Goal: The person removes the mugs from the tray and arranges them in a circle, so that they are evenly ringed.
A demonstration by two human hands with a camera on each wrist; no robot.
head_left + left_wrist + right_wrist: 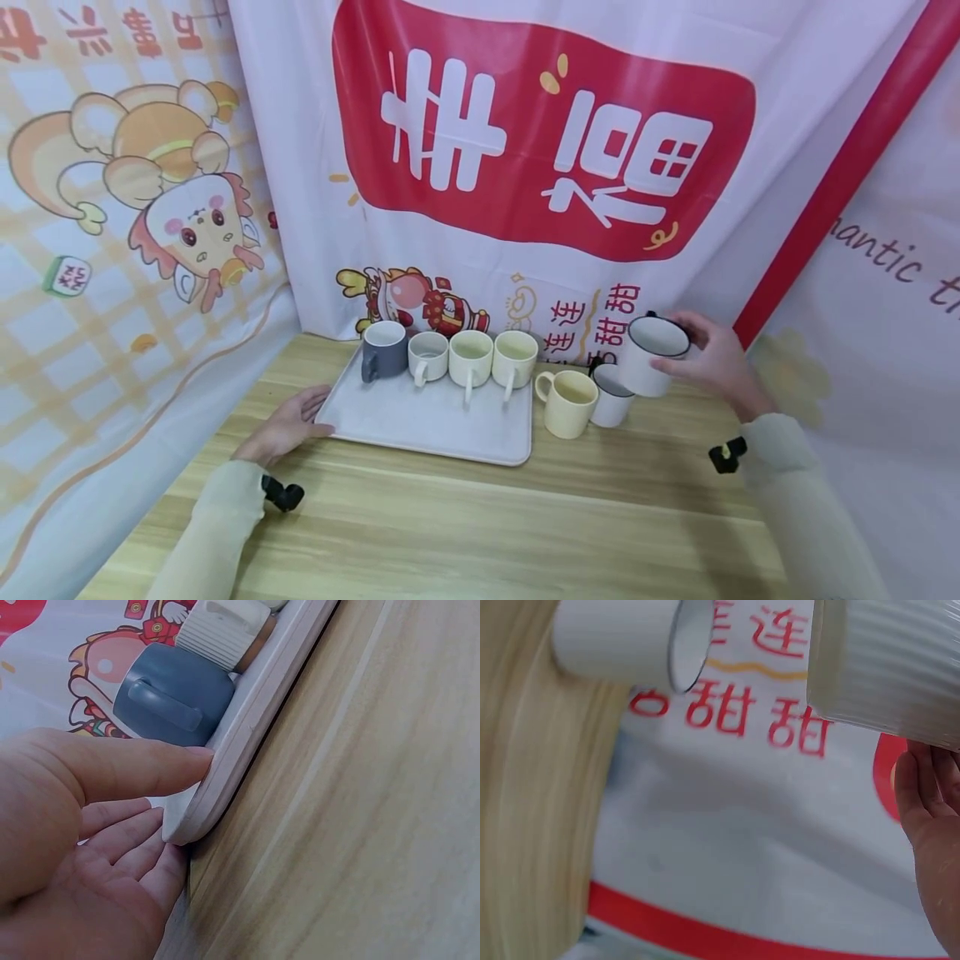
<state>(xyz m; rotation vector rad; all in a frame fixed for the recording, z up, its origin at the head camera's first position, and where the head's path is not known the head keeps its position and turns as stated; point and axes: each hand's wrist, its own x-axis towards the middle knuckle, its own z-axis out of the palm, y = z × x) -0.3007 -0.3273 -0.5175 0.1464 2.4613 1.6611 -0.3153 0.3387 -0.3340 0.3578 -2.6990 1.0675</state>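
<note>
While the left hand (288, 423) pinches the tray (435, 423), the right hand (716, 358) grips a lifted mug (643, 372); looks mid-carry, so I'd lower it gently next.

Left grip (97, 870) touches pale tray (246, 735) at its corner, near a blue mug (174, 697)

A wood-grained table (450, 533) in pale, streaky tan carries everything here, and the broad grey-white tray (442, 421) lies flat on it. Just to the right of the tray, standing upright on the wood, is a pale yellow mug (567, 408) with its handle toward the tray. Farther right of the tray, close by the yellow one, stands a dark-rimmed white mug (611, 406), also upright.
</note>
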